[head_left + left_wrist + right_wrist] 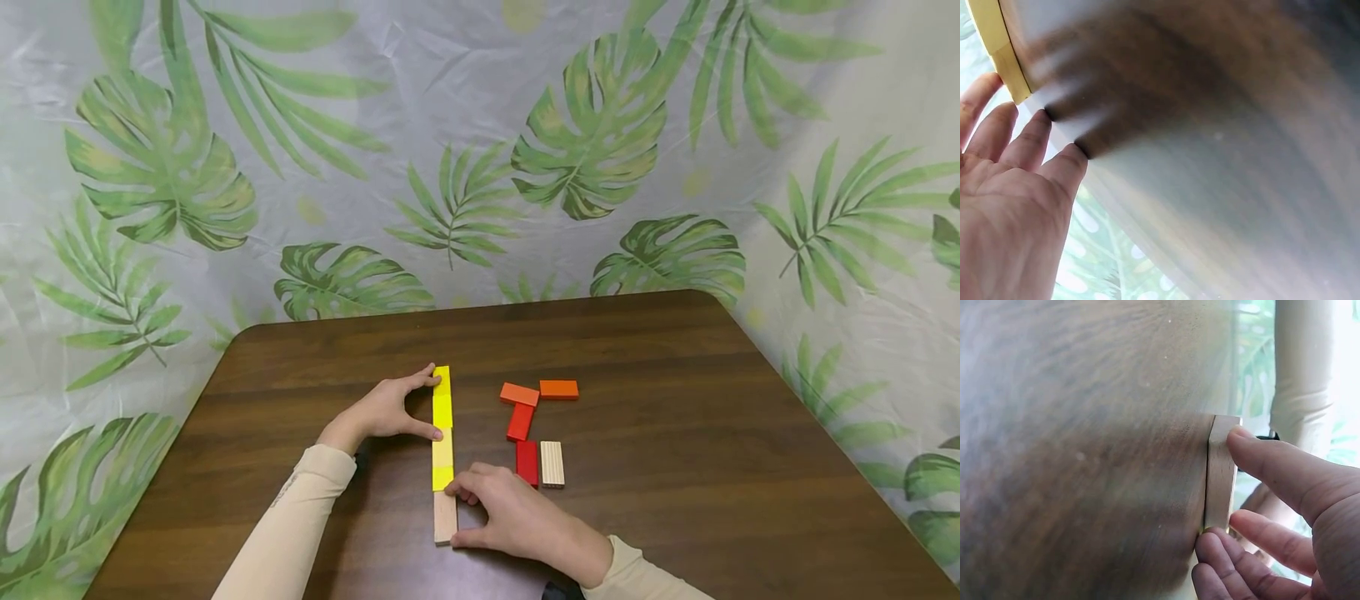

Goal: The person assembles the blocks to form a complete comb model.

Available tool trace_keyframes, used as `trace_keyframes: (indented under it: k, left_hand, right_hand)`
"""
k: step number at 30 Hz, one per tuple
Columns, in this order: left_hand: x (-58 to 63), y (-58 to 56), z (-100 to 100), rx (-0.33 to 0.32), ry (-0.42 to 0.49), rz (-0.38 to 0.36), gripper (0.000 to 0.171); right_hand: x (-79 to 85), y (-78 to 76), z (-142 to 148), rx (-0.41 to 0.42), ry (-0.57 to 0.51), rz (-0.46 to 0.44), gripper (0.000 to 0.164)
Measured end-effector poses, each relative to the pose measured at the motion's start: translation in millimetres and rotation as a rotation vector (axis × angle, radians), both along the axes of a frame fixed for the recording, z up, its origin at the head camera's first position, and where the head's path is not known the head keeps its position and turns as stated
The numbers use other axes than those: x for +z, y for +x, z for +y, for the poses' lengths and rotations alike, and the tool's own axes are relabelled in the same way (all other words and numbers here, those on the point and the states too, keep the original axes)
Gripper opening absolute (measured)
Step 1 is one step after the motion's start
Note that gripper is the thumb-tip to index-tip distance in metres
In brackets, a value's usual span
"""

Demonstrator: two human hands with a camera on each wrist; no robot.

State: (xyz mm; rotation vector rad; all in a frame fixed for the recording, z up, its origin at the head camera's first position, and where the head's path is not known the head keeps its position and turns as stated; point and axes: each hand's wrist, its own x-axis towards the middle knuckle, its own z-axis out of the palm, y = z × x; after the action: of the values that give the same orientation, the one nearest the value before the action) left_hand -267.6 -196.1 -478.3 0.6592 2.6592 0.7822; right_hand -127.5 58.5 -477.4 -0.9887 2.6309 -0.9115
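A straight row of flat blocks runs away from the person on the table. Several yellow blocks (443, 410) form its far part, and a plain wooden block (446, 520) lies at its near end. On the left, my left hand (382, 408) touches the row's side with spread fingers, forefinger by the far end and thumb farther down. My right hand (510, 512) holds the plain wooden block between thumb and forefinger, the thumb at its near corner and the forefinger where it meets the yellow. The right wrist view shows the thumb on the wooden block (1219, 478), other fingers curled beside it.
Right of the row lie two orange blocks (558, 390), two red blocks (521, 422) and a pale grooved block (552, 464). The dark wooden table (675, 400) ends at a rounded far edge before a leaf-patterned curtain (465, 167).
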Motion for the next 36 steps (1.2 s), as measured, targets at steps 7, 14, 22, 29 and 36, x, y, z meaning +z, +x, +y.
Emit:
trace_keyframes:
  k: [7, 14, 22, 29, 36]
  left_hand:
    - [1.7, 2.1, 0.7, -0.01, 0.012, 0.009, 0.099]
    - [4.3, 5.7, 1.4, -0.01, 0.022, 0.017, 0.098]
    - [2.9, 8.6, 1.9, -0.004, 0.01, 0.033, 0.097]
    - [1.4, 7.1, 0.8, 0.002, -0.002, 0.033, 0.097]
    - [4.8, 6.0, 0.9, -0.006, -0.019, 0.037, 0.094]
  right_hand:
    - [-0.1, -0.1, 0.0, 0.002, -0.009, 0.009, 0.044]
    - [-0.1, -0.3, 0.3, 0.001, -0.013, 0.024, 0.045]
    - [-0.5, 1.0, 0.8, 0.0, -0.006, 0.02, 0.046]
    - [-1.6, 0.5, 0.3, -0.014, -0.008, 0.037, 0.045]
    - [-1.3, -1.5, -0.4, -0.032, -0.006, 0.058, 0.045]
